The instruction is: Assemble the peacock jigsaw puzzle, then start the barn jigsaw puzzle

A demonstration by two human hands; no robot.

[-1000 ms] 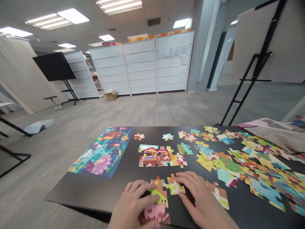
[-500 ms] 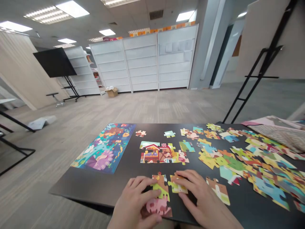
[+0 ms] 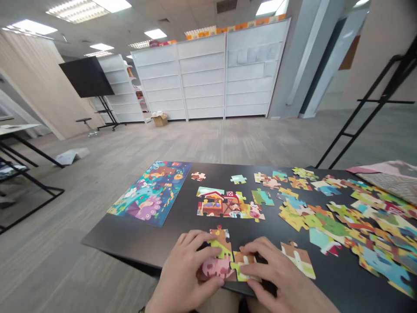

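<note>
Near the table's front edge, my left hand [image 3: 187,267] holds two joined puzzle pieces with a pink pig [image 3: 217,266], fingers on top and thumb at the lower edge. My right hand [image 3: 276,271] grips a brown and green puzzle piece [image 3: 241,259] between fingers and thumb. That piece lies against the right side of the pig pieces; whether the tab is locked in I cannot tell. Beyond my hands lies a joined barn section [image 3: 216,206] with a farmer and a cow. A brown piece with a white fence shape [image 3: 298,259] lies right of my right hand.
Many loose puzzle pieces [image 3: 339,221] cover the right of the black table [image 3: 130,241]. A colourful picture sheet [image 3: 150,191] lies at the left. Single pieces [image 3: 239,179] sit behind the barn section. A patterned cloth [image 3: 387,178] rests at the far right.
My right hand has brought its piece down toward me, alongside the lower pig piece. My left hand still holds the pig pieces. The view has shifted slightly.
</note>
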